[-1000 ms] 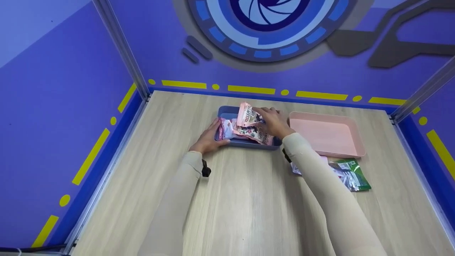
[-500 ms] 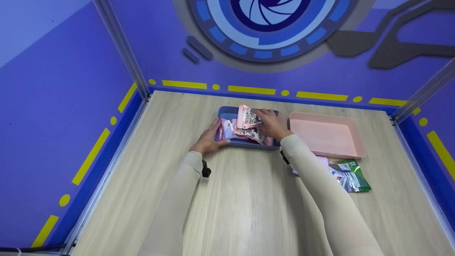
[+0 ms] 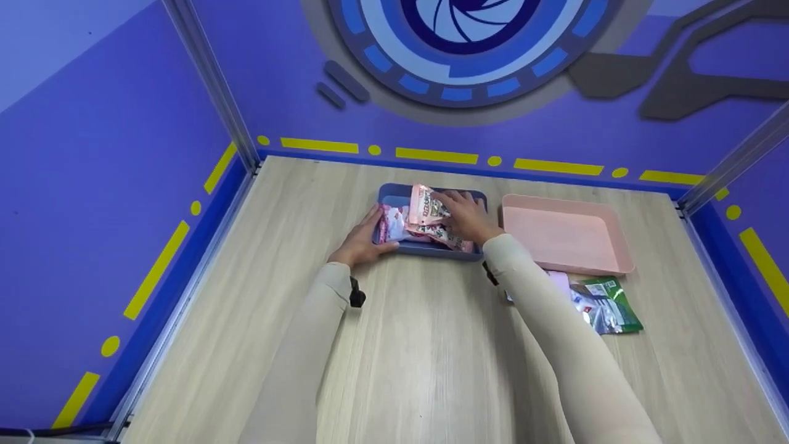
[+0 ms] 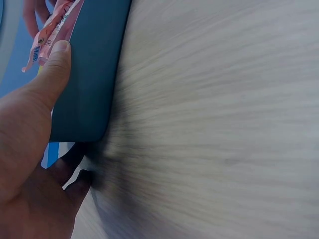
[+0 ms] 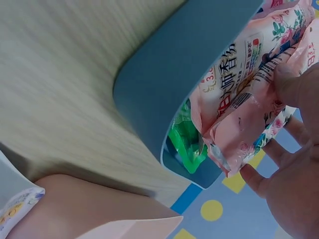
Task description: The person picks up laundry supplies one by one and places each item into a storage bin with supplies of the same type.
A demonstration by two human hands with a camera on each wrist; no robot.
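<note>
A blue-grey storage box (image 3: 431, 251) stands toward the back of the table. My left hand (image 3: 357, 243) holds its near left corner, the thumb lying at the front rim and the fingers along the end wall. With my right hand (image 3: 470, 217) I pinch a pink printed packet (image 5: 244, 124) over the box, thumb on one face and fingertips on the other. Below it lies a second pink-and-white packet (image 5: 229, 74) with a rose print. A pink-and-white packet (image 3: 394, 225) fills the box's left side. Part of a green packet (image 5: 187, 142) shows inside near the right end.
To the right of the box stands a shallow pink tray (image 3: 564, 234). In front of that tray lie a green-and-silver packet (image 3: 616, 305) and a lilac packet (image 3: 560, 280), partly hidden by my right sleeve. Blue-purple walls (image 3: 431, 135) enclose the table's back and sides.
My right hand has moved slightly left and lower with the pink packet, which now sits closer over the other packets. The left hand stays at the box corner.
</note>
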